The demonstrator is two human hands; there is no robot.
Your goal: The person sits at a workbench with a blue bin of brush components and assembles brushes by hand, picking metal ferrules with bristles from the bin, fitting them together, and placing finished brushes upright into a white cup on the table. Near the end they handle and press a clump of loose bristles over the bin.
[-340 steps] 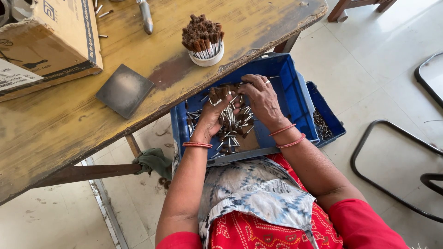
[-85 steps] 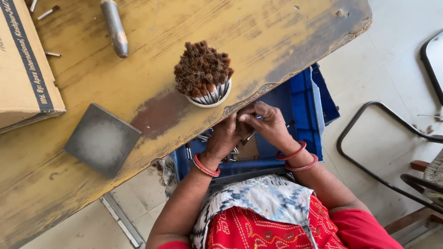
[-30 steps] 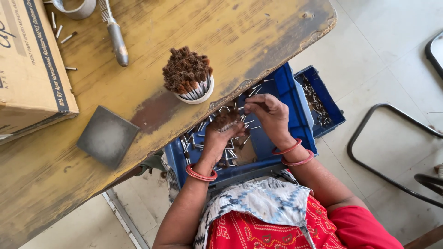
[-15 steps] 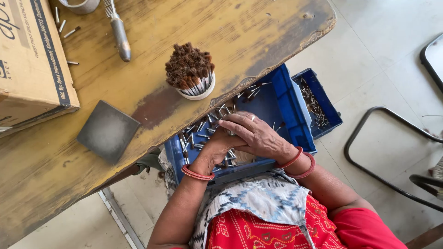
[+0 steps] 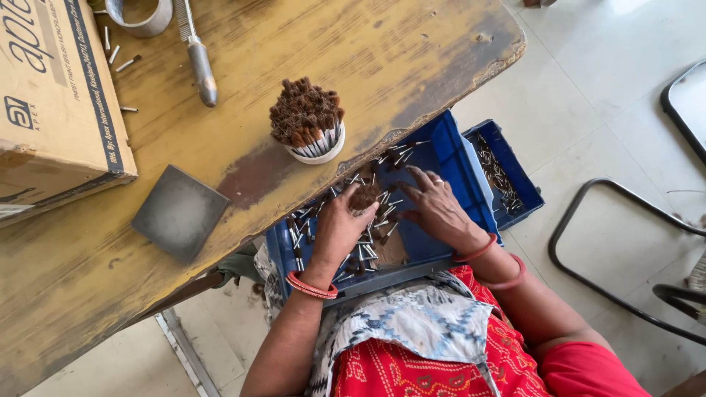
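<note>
wooden table [image 5: 412,59]: brown cardboard box [image 5: 51,110] top-left.

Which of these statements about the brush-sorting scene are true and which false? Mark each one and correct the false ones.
1. The left hand holds a small bunch of brushes with brown bristles. True.
2. The white cup of brushes stands on the floor. False: it stands on the wooden table.
3. The right hand rests flat on the cardboard box. False: it reaches into the blue tray, over loose brushes.
4. A dark square plate lies on the table near its edge. True.
5. The blue tray sits on the table top. False: it sits below the table edge, on the person's lap.
</note>
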